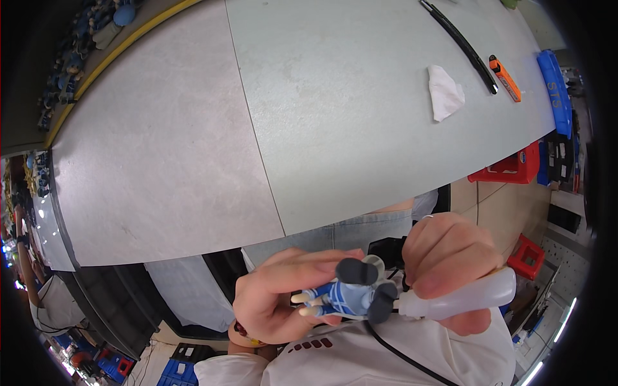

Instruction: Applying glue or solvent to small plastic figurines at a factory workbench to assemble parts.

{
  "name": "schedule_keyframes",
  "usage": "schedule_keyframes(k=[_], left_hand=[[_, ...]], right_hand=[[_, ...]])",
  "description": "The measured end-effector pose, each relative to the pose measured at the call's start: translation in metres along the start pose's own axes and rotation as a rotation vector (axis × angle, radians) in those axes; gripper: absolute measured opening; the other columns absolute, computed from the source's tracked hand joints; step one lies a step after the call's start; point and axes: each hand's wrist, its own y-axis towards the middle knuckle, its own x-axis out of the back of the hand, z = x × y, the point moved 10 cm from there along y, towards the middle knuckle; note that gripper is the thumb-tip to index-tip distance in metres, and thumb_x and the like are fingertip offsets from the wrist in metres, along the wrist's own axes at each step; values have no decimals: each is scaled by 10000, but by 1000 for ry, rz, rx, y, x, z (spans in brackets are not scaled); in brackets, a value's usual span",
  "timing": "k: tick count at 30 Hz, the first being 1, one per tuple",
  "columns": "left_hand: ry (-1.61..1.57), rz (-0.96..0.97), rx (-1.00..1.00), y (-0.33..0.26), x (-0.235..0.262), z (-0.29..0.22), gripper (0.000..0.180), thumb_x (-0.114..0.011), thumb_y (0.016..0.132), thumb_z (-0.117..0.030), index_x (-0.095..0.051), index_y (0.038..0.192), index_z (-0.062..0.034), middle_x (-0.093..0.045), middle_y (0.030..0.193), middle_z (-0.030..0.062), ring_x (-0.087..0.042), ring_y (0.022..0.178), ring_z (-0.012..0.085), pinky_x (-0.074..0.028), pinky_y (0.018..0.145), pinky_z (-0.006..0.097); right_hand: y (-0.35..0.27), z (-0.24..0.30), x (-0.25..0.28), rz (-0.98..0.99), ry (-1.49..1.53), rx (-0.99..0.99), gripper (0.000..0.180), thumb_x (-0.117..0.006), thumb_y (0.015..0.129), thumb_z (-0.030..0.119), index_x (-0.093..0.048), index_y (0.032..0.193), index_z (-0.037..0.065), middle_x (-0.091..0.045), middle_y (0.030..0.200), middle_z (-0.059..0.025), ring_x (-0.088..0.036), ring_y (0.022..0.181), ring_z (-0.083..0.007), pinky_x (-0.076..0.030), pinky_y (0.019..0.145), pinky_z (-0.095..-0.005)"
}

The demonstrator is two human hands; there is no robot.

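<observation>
Close to my body, below the table's near edge, my left hand point(273, 293) grips a small toy figure point(346, 297) with blue-and-white clothing and dark grey rounded ends. Thumb and fingers pinch it from its left side. Squeezed in the closed fingers of my right hand point(450, 254) is a small translucent white squeeze bottle point(475, 293), lying nearly level. Its narrow nozzle points left and reaches the dark grey end of the figure; whether the tip touches it I cannot tell.
On the grey table point(174, 128) lie a crumpled white cloth point(445, 94), a black rod-like tool point(462, 45) and an orange utility knife point(505, 78). Many blue figures point(67, 71) crowd behind a yellow edge point(129, 48) at far left. A blue bin point(554, 91) and red stool point(515, 166) stand right.
</observation>
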Motion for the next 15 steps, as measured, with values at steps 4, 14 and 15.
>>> schedule_keyframes(k=[4, 14, 15], left_hand=[[120, 67, -6, 3, -6, -4, 363, -693, 632, -97, -414, 836, 13, -549, 765, 281, -582, 617, 207, -468, 508, 238], [180, 119, -50, 9, -15, -7, 288, -642, 658, -57, -422, 833, 11, -560, 716, 239, -571, 610, 190, -455, 513, 235], [186, 115, -50, 8, -12, -6, 288, -642, 658, -57, -422, 833, 11, -560, 716, 239, -571, 610, 190, -455, 513, 235]], right_hand=[[2, -1, 1, 15, -18, -49, 483, -455, 778, 470, -529, 686, 1, -493, 592, -51, -462, 466, -135, -372, 383, -207], [7, 5, 0, 22, -54, 2, 473, -475, 775, 453, -526, 668, -5, -493, 584, -60, -462, 454, -133, -369, 370, -203], [6, 4, -1, 25, -55, 13, 466, -474, 776, 451, -518, 665, 1, -496, 586, -62, -463, 450, -130, -371, 367, -202]])
